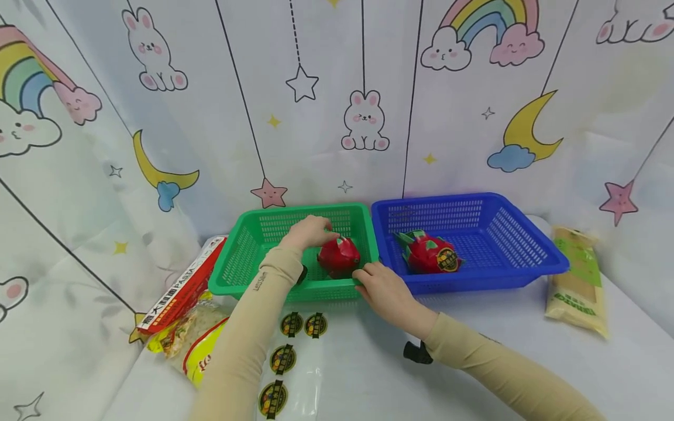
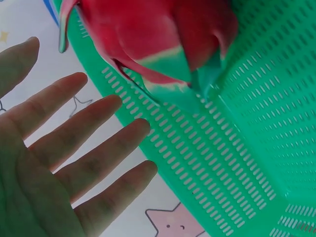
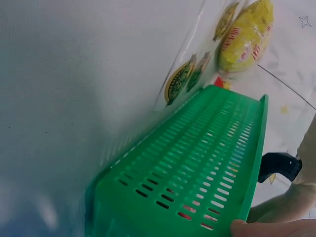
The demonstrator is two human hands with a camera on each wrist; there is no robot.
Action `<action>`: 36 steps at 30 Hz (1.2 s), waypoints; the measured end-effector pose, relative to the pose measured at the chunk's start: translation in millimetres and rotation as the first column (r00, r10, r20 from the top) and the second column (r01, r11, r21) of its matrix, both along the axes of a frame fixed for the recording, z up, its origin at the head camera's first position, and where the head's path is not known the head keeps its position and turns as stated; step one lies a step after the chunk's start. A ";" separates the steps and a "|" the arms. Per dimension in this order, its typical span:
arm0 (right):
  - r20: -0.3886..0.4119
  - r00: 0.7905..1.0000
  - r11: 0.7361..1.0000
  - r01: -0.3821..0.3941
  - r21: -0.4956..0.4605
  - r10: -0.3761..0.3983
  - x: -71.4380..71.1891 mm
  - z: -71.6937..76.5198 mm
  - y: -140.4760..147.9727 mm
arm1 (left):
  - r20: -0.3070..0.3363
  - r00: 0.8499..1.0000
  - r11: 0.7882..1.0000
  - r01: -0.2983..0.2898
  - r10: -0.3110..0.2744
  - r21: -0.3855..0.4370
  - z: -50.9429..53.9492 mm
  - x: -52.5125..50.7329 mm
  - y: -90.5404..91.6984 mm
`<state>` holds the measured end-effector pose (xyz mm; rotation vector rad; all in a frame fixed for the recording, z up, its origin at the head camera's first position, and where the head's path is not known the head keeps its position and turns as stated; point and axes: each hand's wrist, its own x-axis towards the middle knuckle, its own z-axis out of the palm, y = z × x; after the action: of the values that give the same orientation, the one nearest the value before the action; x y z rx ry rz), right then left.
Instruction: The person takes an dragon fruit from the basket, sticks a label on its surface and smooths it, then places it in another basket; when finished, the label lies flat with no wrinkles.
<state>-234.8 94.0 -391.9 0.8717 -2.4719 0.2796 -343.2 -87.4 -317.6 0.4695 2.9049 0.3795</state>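
A red dragon fruit (image 1: 339, 257) with green-tipped scales lies in the right part of the green basket (image 1: 231, 289). My left hand (image 1: 309, 231) hovers over that basket beside the fruit. In the left wrist view its fingers are spread and straight, apart from the dragon fruit (image 2: 148, 39), and hold nothing. My right hand (image 1: 387, 295) grips the front right corner of the green basket's rim, fingers over the edge. Only part of this hand (image 3: 276, 228) shows at the rim in the right wrist view.
A blue basket (image 1: 526, 272) stands against the green one, holding another dragon fruit (image 1: 429, 254) with a round black-gold sticker. A clear sheet of stickers (image 1: 302, 368) lies in front. At left are a red pasta box (image 1: 184, 286) and a yellow food bag (image 1: 197, 339); at right, a green-beige packet (image 1: 576, 283).
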 end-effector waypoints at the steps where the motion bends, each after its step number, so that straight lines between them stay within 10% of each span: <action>1: -0.001 1.000 1.000 -0.001 0.002 0.001 0.0 0.3 -0.3 | -0.005 1.000 1.000 0.006 -0.006 -0.001 -0.1 -1.2 1.2; 21: -0.002 1.000 1.000 0.000 -0.004 0.000 0.7 1.6 -1.5 | 0.123 0.992 0.990 0.019 -0.037 0.141 -12.9 -18.4 15.8; 36: 0.001 1.000 1.000 0.007 -0.004 -0.007 2.3 -0.3 -1.5 | 0.234 0.963 0.991 0.129 -0.133 0.036 -23.3 -14.6 23.3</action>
<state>-232.5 92.6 -392.2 0.8610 -2.4738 0.2825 -357.8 -64.1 -340.9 0.5743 2.6265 0.4155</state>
